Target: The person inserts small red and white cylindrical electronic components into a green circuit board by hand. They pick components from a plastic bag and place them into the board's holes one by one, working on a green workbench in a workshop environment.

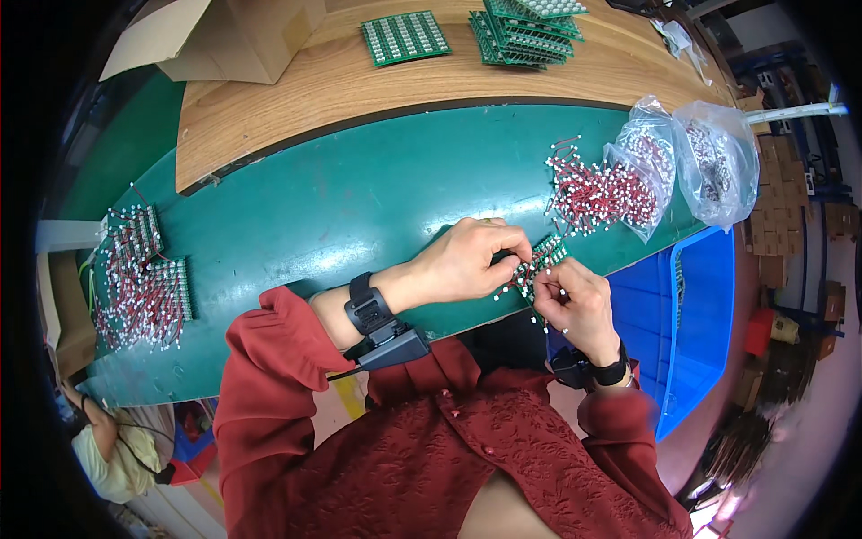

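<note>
I see right hand (582, 301) at near bench edge, fingers pinched narrow on small green circuit board with red-legged white parts (537, 262). Left hand (471, 259) curled, fingertips closed on same board. Beyond: loose pile of red-and-white components (593, 190), clear plastic bags (709, 162) toward right end. Far edge: stacked green panels (525, 31).

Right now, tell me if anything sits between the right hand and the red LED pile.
Nothing visible does. The right hand holds the small board with the left hand; bare green mat lies between it and the LED pile.
</note>
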A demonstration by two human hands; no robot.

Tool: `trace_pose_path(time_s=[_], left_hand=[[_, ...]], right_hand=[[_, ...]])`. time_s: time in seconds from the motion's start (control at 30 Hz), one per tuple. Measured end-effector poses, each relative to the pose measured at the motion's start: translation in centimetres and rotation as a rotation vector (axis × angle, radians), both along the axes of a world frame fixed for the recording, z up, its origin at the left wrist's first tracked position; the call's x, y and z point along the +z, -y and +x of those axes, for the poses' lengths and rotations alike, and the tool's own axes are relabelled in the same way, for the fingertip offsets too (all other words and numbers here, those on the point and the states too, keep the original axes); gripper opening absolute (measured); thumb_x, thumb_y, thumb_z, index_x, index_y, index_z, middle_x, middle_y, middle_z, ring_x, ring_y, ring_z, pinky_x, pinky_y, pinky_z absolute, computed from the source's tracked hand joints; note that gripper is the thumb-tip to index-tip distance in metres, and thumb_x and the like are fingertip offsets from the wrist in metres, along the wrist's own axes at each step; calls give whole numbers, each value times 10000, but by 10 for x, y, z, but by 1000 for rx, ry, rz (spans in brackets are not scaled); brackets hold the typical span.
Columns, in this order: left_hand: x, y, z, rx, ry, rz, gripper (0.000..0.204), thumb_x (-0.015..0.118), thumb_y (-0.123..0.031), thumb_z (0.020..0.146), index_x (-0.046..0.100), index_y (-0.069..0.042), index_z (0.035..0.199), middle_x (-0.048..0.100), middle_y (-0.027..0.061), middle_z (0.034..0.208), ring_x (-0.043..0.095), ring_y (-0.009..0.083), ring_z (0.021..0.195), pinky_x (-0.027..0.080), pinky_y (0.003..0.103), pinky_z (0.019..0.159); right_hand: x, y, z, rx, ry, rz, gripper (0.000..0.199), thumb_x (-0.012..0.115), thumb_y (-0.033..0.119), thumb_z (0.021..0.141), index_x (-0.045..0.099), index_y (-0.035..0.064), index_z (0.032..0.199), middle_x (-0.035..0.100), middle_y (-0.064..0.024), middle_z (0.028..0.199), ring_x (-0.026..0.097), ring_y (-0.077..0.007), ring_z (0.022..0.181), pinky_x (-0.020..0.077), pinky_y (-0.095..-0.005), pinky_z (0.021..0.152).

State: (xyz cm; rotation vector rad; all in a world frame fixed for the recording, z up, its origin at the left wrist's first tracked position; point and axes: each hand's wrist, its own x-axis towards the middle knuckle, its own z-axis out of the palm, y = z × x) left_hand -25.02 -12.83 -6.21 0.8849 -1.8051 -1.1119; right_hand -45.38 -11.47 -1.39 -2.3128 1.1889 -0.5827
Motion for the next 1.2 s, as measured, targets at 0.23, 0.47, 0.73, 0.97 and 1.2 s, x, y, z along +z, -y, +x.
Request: trace_pose_path(time_s=[0.23, 0.47, 0.73, 0.97, 1.2], left_hand=[[0, 0, 1, -52, -18, -24, 145, 596, -10, 771, 641, -40, 905, 673, 96, 875, 643, 271, 837, 520, 358, 742], [2, -1, 1, -58, 34, 4, 133, 599, -14, 773, 639, -31, 898, 672, 101, 874, 641, 274, 845, 520, 359, 744], [2, -2, 1, -44, 58, 15, 124, 603, -22, 774, 635, -25, 893, 662, 117, 868, 640, 286, 833, 517, 366, 736], [3, -1, 0, -41, 45, -31, 117, 598, -22, 776, 636, -23, 887, 657, 120, 859, 637, 299, 828, 518, 368, 728], [10, 2, 5, 24, -15, 94, 146, 591, -34, 828, 649, -19, 962, 681, 126, 966, 659, 237, 882, 516, 319, 792]], right_hand=[[0, 4, -1, 71, -13, -26, 159, 674, -28, 685, 573, 47, 781, 554, -58, 676, 569, -222, 530, 446, -317, 480], [5, 11, -2, 141, -89, -10, 145, 671, -11, 694, 564, 48, 772, 562, -72, 673, 581, -252, 543, 450, -346, 476], [14, 18, 6, 230, -264, -34, 104, 641, 53, 714, 554, 29, 766, 560, -89, 696, 584, -283, 548, 467, -378, 489], [18, -2, 16, 255, -492, -221, 113, 579, 25, 709, 520, 2, 803, 520, -91, 715, 605, -222, 586, 488, -341, 487], [12, 2, 9, 121, -335, -126, 111, 611, 64, 759, 527, 34, 826, 538, -102, 741, 587, -299, 604, 464, -405, 529]])
